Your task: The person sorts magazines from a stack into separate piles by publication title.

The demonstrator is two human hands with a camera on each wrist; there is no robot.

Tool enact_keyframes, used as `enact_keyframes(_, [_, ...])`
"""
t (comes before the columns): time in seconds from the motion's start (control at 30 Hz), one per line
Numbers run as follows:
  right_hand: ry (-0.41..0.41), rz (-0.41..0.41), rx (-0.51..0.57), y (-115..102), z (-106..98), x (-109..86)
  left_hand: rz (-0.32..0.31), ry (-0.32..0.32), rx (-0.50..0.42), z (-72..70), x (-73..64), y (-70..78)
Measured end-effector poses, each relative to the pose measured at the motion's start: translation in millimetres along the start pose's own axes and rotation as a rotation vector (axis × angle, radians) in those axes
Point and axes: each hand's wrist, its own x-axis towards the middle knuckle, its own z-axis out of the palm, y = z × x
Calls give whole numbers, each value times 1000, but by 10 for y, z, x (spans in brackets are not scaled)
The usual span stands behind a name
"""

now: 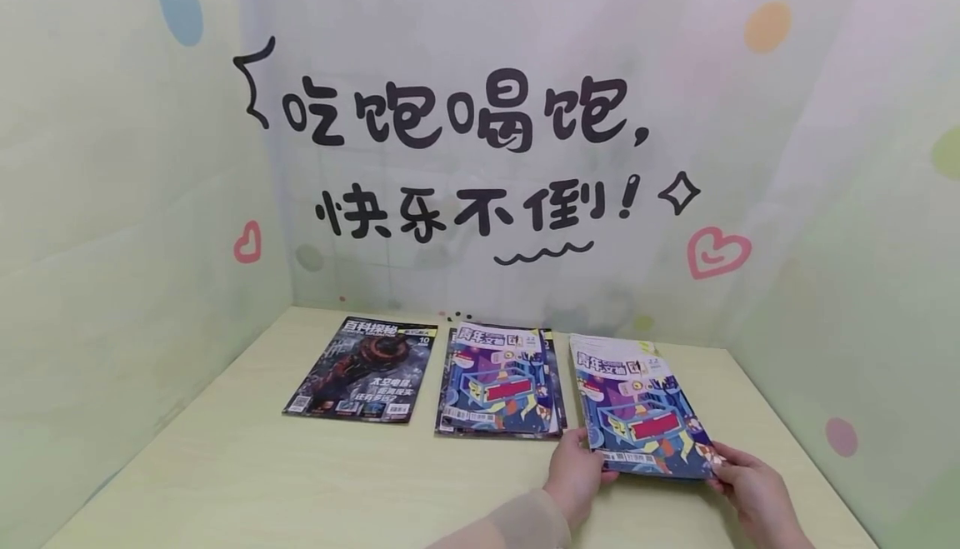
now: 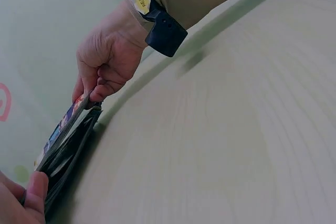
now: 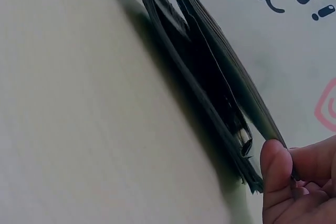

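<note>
A purple illustrated magazine (image 1: 637, 416) lies at the right of the table, its near edge raised. My left hand (image 1: 576, 478) grips its near left corner and my right hand (image 1: 753, 491) pinches the near right corner. Seen from the right wrist, a gap parts the lifted magazine (image 3: 231, 61) from a dark magazine (image 3: 181, 69) under it. The right thumb and fingers (image 3: 278, 166) close on the upper one's corner. In the left wrist view the left hand (image 2: 23, 200) shows only partly, at the dark near edges.
Left of my hands, a matching purple magazine (image 1: 498, 382) lies on dark-covered ones. Farther left is a black-covered magazine (image 1: 363, 374). All rest on a pale wooden table (image 1: 300, 482), with printed fabric walls (image 1: 480, 282) behind and at both sides.
</note>
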Motion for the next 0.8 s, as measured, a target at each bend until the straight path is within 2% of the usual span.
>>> enact_keyframes(0.23, [68, 80, -77, 91, 5, 38, 13, -29, 79, -45, 6, -76])
enact_keyframes(0.43, [106, 53, -120, 108, -47, 70, 15, -80, 125, -53, 2, -62])
enact_keyframes(0.6, [204, 52, -276, 174, -66, 130, 5, -111, 173, -48, -2, -59])
enact_keyframes(0.73, [244, 29, -393, 157, -40, 86, 5, -103, 195, -86, -3, -78])
enact_keyframes(0.8, [251, -7, -442, 110, -25, 44, 7, -101, 208, -119, -6, -77])
